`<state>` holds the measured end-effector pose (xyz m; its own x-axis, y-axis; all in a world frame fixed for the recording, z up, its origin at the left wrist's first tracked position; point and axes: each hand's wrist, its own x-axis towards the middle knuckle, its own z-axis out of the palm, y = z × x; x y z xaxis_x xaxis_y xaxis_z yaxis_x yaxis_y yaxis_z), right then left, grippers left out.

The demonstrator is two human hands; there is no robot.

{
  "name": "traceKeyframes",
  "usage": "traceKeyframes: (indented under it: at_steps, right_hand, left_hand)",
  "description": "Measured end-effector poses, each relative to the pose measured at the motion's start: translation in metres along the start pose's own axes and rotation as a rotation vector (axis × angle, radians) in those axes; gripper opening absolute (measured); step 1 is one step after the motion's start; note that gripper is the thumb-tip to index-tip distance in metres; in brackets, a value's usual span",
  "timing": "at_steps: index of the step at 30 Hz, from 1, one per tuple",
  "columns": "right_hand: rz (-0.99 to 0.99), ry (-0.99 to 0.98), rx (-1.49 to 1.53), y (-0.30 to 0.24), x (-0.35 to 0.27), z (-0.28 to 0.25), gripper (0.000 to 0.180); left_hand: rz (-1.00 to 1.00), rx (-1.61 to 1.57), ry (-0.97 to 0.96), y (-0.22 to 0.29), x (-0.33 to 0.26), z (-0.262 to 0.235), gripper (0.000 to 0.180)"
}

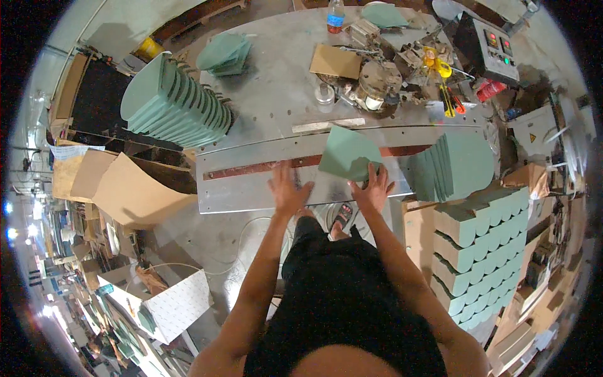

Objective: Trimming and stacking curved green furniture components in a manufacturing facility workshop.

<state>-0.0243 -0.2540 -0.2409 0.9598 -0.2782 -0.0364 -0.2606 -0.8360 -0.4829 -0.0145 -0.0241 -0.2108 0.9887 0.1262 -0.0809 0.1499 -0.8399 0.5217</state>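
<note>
Lying flat on the metal tabletop (264,113) is a matte green card sheet (347,154), straight along its lower edges and rounded at one end, its near corner sitting under the fingertips of the right hand (372,188). That hand is resting palm down with fingers spread, pressing the sheet's edge rather than closing around it. The left hand (287,188) is lying open and flat on the bare grey steel plate just to the left of the sheet, fingers splayed, touching no card. A rusty brown strip (264,166) is running across the plate beyond both hands.

To the right of the sheet a fanned stack of green sheets (452,166) is standing on edge, and below it folded green and tan card pieces (483,251) with scalloped tops are piling up in tidy rows. At far left a long curved row of green sheets (176,103) is leaning in a rack, with a small loose pile of green cards (225,53) behind it. A brown cardboard square (335,61) is lying near a round metal fixture (377,85). A clear bottle with a red and blue label (336,16) is standing at the far edge, and a grey control box with red and green round lights (493,47) is sitting at upper right. Both forearms are reaching forward from the lower edge, nearly straight.
</note>
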Motion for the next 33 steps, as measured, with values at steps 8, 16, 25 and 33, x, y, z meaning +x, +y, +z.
traceKeyframes:
  at_steps: [8, 16, 25, 33]
  right_hand:
    - [-0.018, 0.053, 0.008, -0.013, 0.013, -0.002, 0.082]
    - [-0.05, 0.183, -0.06, -0.004, 0.02, 0.007, 0.083]
    - [-0.07, 0.182, -0.027, 0.003, 0.033, 0.003, 0.085]
    - [-0.108, 0.088, -0.029, -0.011, 0.051, 0.013, 0.086]
  left_hand:
    - [0.474, 0.073, -0.228, 0.025, 0.061, 0.038, 0.07]
    - [0.514, 0.073, -0.244, 0.033, 0.07, 0.043, 0.065]
    - [0.531, 0.05, -0.257, 0.039, 0.076, 0.053, 0.064]
    - [0.446, 0.14, -0.204, 0.027, 0.081, 0.043, 0.069]
